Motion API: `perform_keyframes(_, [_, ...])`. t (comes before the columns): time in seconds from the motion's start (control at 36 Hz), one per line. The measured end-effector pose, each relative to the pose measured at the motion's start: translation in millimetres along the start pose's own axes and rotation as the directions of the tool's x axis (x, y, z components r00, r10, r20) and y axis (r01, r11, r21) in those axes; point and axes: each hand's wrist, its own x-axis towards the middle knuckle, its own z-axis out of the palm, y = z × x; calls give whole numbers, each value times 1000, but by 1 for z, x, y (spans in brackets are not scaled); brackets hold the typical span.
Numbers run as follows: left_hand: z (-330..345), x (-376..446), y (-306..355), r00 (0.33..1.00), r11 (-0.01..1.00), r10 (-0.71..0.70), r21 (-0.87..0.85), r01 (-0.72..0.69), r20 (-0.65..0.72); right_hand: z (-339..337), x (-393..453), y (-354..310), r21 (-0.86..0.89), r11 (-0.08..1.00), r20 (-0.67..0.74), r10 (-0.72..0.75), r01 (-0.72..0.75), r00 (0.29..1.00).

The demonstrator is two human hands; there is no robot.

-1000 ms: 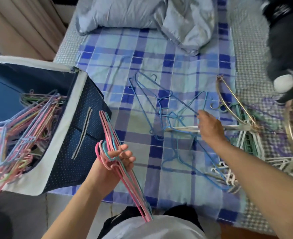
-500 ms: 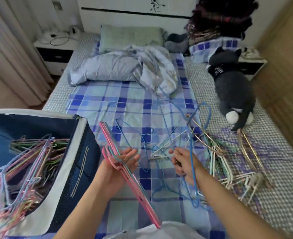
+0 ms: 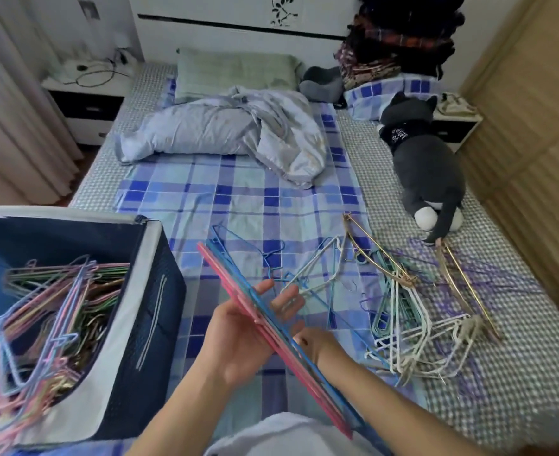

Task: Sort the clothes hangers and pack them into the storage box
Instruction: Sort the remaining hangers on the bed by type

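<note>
Since half a second ago the right hand has left the tangle of blue hangers on the bed and come in against the bundle, and a blue hanger now lies along the stack's right side. The left hand holds the stack of pink and blue hangers from beneath, palm up, thumb and fingers curled up around the edges. The right hand sits just behind the stack, mostly hidden by it; whether its grip closes on the hangers I cannot tell. The stack runs slantwise from the upper left down toward the person's body.

To the left stands the open storage box, dark blue with a pale rim, holding a heap of pastel wire hangers. On the checked sheet ahead lie a few loose blue and white hangers; to the right, a pile of white, green, gold and purple hangers. Farther up the bed lie a crumpled quilt and a grey plush toy.
</note>
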Motion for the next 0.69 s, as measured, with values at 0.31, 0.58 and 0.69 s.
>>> perform_keyframes(0.31, [-25, -8, -7, 988, 991, 60, -113, -76, -143, 24, -1, 8, -82, 990, -32, -122, 119, 992])
perform_keyframes(0.58, [-82, -4, -6, 983, 990, 89, -93, -105, -164, 1, 43, 184, 101, 950, -114, 307, -296, 945])
perform_keyframes(0.69, [-95, 10, -22, 952, 998, 66, -3, -70, -299, -8, 56, 238, 131, 891, -129, 449, -434, 884])
